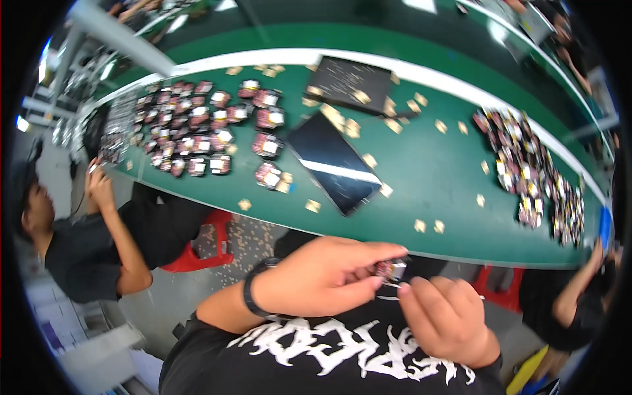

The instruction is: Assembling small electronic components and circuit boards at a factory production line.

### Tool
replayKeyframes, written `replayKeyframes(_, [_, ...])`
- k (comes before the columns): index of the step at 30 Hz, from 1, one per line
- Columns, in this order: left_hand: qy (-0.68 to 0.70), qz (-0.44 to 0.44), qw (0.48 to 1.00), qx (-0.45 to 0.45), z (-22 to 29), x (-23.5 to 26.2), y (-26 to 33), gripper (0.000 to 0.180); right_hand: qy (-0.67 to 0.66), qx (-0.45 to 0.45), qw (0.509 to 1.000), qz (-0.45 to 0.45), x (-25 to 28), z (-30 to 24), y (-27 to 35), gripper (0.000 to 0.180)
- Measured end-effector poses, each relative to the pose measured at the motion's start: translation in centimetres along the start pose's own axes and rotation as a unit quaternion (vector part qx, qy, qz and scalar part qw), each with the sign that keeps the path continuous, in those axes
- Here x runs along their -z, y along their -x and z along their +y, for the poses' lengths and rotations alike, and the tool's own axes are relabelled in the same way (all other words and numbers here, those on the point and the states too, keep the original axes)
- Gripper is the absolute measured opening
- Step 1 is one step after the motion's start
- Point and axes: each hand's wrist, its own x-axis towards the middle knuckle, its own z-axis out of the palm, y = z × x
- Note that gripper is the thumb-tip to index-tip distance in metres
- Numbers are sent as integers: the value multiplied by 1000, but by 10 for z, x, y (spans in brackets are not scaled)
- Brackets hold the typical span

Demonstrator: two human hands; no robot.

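In front of my chest, just off the table's near edge, my left hand (pixel 322 276) is closed around a small dark part with reddish and white areas (pixel 390 269). Its thumb and forefinger grip the part from two sides, and its wrist wears a black band (pixel 249 293). Close beside it on the right, my right hand (pixel 447 316) has its fingers curled and pinched around a thin pale stick-like tool (pixel 387 298). One end of this tool lies by the part; whether it touches cannot be made out. Most of its length is hidden by my fingers.
Many similar parts (pixel 197 141) stand at the left of the green table (pixel 434 191), more (pixel 526 164) at the right. A dark tablet (pixel 334 161), a black box (pixel 349 82) and scattered beige pieces (pixel 313 206) lie between. People sit at left (pixel 85 243) and right (pixel 559 309).
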Motion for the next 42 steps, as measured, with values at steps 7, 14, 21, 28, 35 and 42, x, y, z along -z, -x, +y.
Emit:
replayKeyframes(7, [11,43,999,28,-26,4,1,28,-84,-145,980,105,-16,0,20,35])
replayKeyframes(14, [96,369,920,-91,-48,72,26,30,-82,-238,960,121,-34,30,54,24])
replayKeyframes(21, [-205,587,781,-59,-64,192,49,24,-12,-334,934,126,-35,62,100,16])
replayKeyframes(28, [-528,598,600,-53,-46,201,44,23,32,-317,942,102,-43,87,115,19])
replayKeyframes(35, [-691,330,634,-111,-65,170,61,57,83,-281,956,17,-29,126,116,29])
replayKeyframes(42, [-716,164,675,-72,-74,178,55,63,100,-262,960,-27,-26,139,134,37])
